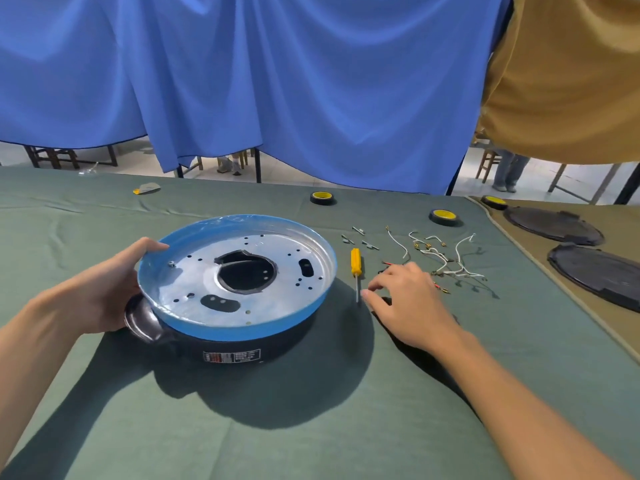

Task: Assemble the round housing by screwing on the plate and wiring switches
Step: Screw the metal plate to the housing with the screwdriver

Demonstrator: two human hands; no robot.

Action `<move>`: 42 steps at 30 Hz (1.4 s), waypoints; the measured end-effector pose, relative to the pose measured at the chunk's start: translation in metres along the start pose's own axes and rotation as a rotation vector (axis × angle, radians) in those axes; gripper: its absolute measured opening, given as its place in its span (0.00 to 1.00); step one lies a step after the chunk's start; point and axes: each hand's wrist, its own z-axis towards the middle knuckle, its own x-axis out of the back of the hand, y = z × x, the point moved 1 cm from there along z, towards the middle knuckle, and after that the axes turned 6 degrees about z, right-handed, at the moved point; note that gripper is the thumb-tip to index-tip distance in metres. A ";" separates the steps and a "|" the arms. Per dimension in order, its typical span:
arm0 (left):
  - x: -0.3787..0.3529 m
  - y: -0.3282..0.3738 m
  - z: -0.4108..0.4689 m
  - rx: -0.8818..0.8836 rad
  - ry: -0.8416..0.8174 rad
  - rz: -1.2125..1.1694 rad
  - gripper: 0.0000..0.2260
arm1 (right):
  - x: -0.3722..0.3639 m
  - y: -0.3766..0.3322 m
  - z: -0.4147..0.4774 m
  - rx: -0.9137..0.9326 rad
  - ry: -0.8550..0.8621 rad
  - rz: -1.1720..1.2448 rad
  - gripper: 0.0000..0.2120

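Note:
The round black housing (242,351) sits on the green cloth with a silver metal plate (194,285) inside its blue-filmed rim. My left hand (110,292) grips the rim at the left, thumb over the edge. A yellow-handled screwdriver (355,268) lies just right of the housing. My right hand (405,299) hovers low over the cloth beside the screwdriver's tip, fingers loosely bent and holding nothing. White wires with brass terminals (443,258) lie beyond that hand. Small screws (360,237) lie behind the screwdriver.
Three black tape rolls with yellow cores (322,196) (445,216) (494,201) sit at the back. Two black round covers (554,225) (599,271) rest on the tan cloth at the right. A blue curtain (277,81) hangs behind the table.

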 end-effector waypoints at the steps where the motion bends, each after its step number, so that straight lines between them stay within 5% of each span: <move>1: 0.003 0.000 0.000 0.002 0.001 0.004 0.28 | -0.001 -0.002 0.000 0.011 -0.003 -0.005 0.12; 14: 0.002 0.001 0.000 0.024 -0.035 0.029 0.27 | -0.025 -0.024 0.067 -0.183 -0.074 -0.231 0.15; 17: 0.002 0.000 0.001 0.016 -0.044 0.017 0.26 | -0.032 -0.024 0.075 -0.248 -0.110 -0.227 0.08; 25: -0.016 0.001 0.007 0.008 -0.051 -0.001 0.28 | 0.004 -0.031 0.090 -0.439 0.016 0.192 0.13; 28: -0.032 0.005 0.009 -0.010 -0.084 0.003 0.31 | 0.041 -0.043 0.089 -0.366 0.097 0.423 0.18; 34: -0.049 0.009 0.014 -0.021 -0.125 -0.015 0.35 | 0.072 -0.087 0.078 -0.190 0.277 0.891 0.11; 42: -0.043 0.002 0.029 -0.008 -0.223 -0.034 0.41 | 0.022 -0.155 0.085 0.180 0.222 0.776 0.19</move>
